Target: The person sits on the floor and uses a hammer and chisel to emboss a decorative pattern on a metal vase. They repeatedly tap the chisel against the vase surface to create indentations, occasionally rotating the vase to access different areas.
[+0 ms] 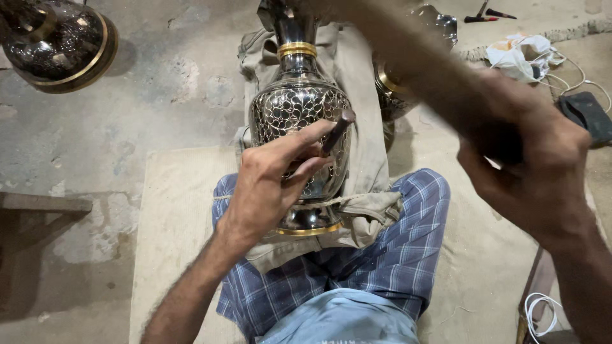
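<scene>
An engraved metal vase (299, 108) with brass bands lies along my legs on a beige cloth (366, 159). My left hand (274, 181) rests on the vase's belly and pinches a short dark chisel (338, 130) whose tip meets the engraved surface. My right hand (532, 169) is raised to the right and grips a wooden mallet handle (421, 70), blurred with motion, stretching up across the frame toward the vase's neck.
Another engraved vessel (57, 41) stands at the top left, and one (408, 70) lies behind the mallet. A pale mat (175, 216) covers the concrete floor. Crumpled cloth and white cord (523, 54), small tools (484, 14) and a dark block (586, 114) lie at right.
</scene>
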